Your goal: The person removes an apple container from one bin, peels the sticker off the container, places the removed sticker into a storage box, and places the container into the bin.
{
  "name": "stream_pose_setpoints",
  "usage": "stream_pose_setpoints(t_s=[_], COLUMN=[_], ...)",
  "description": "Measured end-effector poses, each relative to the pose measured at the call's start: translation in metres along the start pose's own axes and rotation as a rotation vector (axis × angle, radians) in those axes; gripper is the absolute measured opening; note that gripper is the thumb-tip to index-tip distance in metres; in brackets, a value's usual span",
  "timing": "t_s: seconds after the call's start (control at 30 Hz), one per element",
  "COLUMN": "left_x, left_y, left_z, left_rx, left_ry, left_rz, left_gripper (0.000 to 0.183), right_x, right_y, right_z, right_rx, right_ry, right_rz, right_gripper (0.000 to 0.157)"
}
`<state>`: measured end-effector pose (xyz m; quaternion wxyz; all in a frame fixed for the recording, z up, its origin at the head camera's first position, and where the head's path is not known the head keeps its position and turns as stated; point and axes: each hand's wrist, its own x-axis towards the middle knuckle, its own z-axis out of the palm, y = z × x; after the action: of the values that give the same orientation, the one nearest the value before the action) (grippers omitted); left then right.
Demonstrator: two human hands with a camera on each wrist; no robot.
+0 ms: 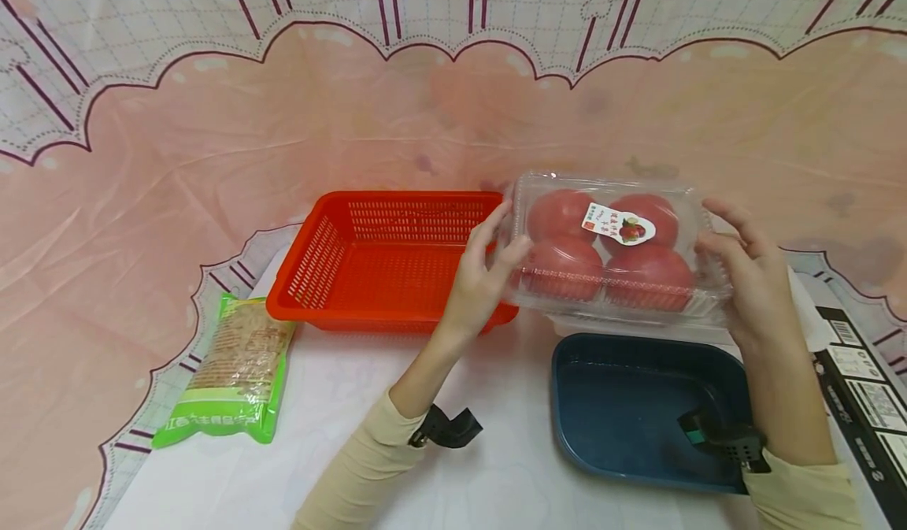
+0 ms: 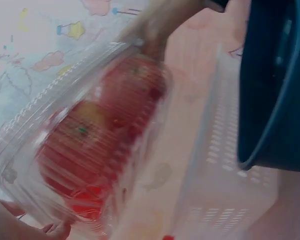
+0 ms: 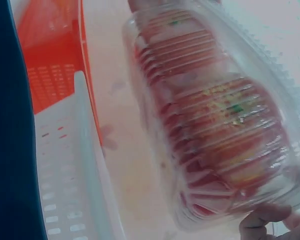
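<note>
You hold the clear tomato box (image 1: pixel 609 250) lifted between your left hand (image 1: pixel 482 278) and right hand (image 1: pixel 751 286), fingers curled on its ends, above the blue tray (image 1: pixel 638 412); it is not yet set down.

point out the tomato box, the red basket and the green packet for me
tomato box (image 1: pixel 612 246), head view, on the clear lid beside the sticker.
red basket (image 1: pixel 386 266), head view, on its slotted floor.
green packet (image 1: pixel 237 368), head view, on the middle of its clear front.
</note>
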<state>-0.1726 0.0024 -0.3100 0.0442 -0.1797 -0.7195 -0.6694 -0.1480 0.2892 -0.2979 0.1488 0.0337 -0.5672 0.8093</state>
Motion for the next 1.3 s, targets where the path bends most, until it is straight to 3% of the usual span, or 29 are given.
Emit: stream_pose_setpoints(t_s=[0.2,0.4,0.67,0.87,0.97,1.2,1.3], left_x=[-0.002,-0.008,-0.014,-0.014,-0.015,-0.019,-0.023], left_y=[0.01,0.018,0.017,0.02,0.021,0.035,0.044], left_z=[-0.018,-0.03,-0.034,-0.037,-0.041,-0.062,-0.069], left_rx=[0.113,0.182,0.172,0.179,0.203,0.377,0.431], left_ry=[0.018,0.06,0.066,0.057,0.032,-0.09,-0.146], left_rz=[-0.046,-0.034,-0.013,0.047,0.051,-0.033,-0.079], left_gripper=[0.061,0.061,0.06,0.054,0.052,0.056,0.056], right_x=[-0.007,-0.015,-0.022,-0.025,-0.027,-0.035,-0.037], right_y=[0.003,0.006,0.009,0.008,0.006,0.001,-0.001], right_z=[0.004,0.015,0.02,0.024,0.027,0.035,0.038], right_rx=[-0.245,-0.362,-0.491,-0.479,-0.49,-0.802,-0.81], right_ry=[-0.125,-0.251,-0.242,-0.235,-0.25,-0.344,-0.385], right_rz=[-0.034,-0.057,-0.033,-0.045,-0.053,0.003,0.039], right_gripper=[0.037,0.038,0.038,0.037,0.038,0.062,0.067])
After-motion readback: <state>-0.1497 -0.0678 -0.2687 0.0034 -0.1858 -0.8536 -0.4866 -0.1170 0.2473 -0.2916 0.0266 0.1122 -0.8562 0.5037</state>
